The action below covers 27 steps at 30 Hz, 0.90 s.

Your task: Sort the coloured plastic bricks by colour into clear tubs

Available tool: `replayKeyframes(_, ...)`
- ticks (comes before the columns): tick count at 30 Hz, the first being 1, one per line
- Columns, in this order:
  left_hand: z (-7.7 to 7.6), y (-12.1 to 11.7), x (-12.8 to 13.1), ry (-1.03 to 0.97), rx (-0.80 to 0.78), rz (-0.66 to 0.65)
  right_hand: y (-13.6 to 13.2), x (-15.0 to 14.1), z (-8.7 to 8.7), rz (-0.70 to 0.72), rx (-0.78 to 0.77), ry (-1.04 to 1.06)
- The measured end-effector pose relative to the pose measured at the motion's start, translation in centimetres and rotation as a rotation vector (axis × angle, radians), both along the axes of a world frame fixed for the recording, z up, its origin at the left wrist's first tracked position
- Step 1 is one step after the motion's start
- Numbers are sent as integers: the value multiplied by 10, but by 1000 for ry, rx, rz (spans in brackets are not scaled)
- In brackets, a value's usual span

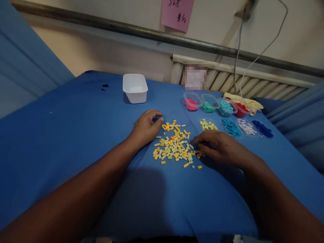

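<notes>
A loose pile of small toy building bricks (174, 148) lies on the blue cloth, mostly yellow, orange and pale cream. One bright orange-red brick (172, 138) sits among them. My left hand (148, 125) rests at the upper left edge of the pile, fingers curved and thumb apart, holding nothing visible. At the pile's right edge my right hand (220, 145) hangs low over several bricks, its fingers bent and a gap between index finger and thumb. No brick shows in it, though its fingertips are partly in shadow.
A white plastic box (135, 98) stands at the back. Clear tubs (210, 107) hold pink, green, turquoise and red bricks; in front are pale yellow bricks (208, 125), blue bricks (231, 127), white bricks (246, 127) and navy bricks (262, 129). A radiator (220, 74) runs behind.
</notes>
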<state>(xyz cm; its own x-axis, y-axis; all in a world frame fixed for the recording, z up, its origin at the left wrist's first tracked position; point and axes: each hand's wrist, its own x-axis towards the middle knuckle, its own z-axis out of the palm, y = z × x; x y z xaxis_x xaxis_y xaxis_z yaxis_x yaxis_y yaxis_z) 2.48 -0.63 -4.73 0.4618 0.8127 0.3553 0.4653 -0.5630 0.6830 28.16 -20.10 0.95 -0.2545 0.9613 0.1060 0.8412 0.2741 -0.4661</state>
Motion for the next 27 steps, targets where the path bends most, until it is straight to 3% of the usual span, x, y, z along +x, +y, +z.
replayKeyframes(3,0,0,1,1,10,-13,10,-12,-4,20,79,-101)
replayKeyframes(6,-1,0,1,-10,4,-3,17,-23,-6,125,34,-239)
replayKeyframes(15,-3,-1,1,-20,14,-19,18,-21,-8,41,18,-243)
replayKeyframes(19,-3,0,1,-26,17,-23,13,8,-8,-194,169,-197)
replayKeyframes(22,-2,-1,1,-20,10,-29,10,36,-13,-423,222,-323)
replayKeyframes(27,0,-1,1,6,11,-4,10,57,-25,-504,203,-464)
